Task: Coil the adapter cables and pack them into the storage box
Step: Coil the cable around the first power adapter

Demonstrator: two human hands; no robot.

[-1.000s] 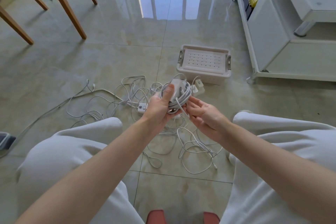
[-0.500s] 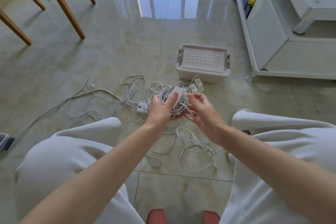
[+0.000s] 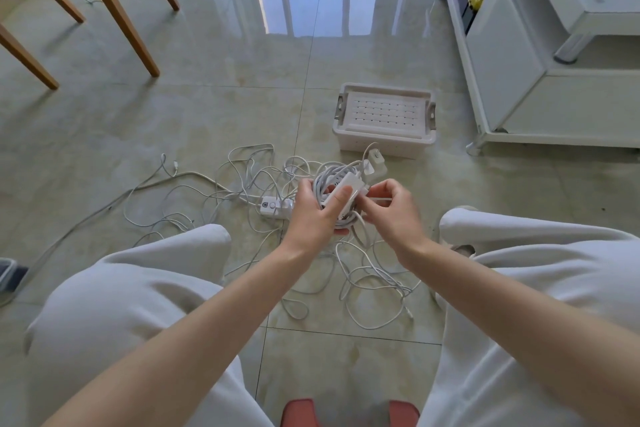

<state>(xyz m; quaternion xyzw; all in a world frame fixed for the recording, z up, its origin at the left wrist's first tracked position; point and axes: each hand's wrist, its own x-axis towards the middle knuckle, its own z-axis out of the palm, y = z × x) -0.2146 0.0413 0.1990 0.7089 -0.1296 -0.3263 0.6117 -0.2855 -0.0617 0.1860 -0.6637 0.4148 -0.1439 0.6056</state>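
Seated person's left hand [image 3: 313, 215] grips one nearly coiled adapter cable [image 3: 337, 184] above the floor [image 3: 207, 107], right hand [image 3: 391, 211] pinching its loose end; a tangle of other cables [image 3: 242, 180] lies uncoiled below, and the storage box [image 3: 384, 141] beyond sits lidded, so packing looks unstarted.

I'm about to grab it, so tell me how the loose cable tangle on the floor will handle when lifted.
Probably floppy: the thin cables lie in slack, crossing loops on the floor. Likely to snag, since strands overlap and may drag the power strip along. Seems light, being thin cord.
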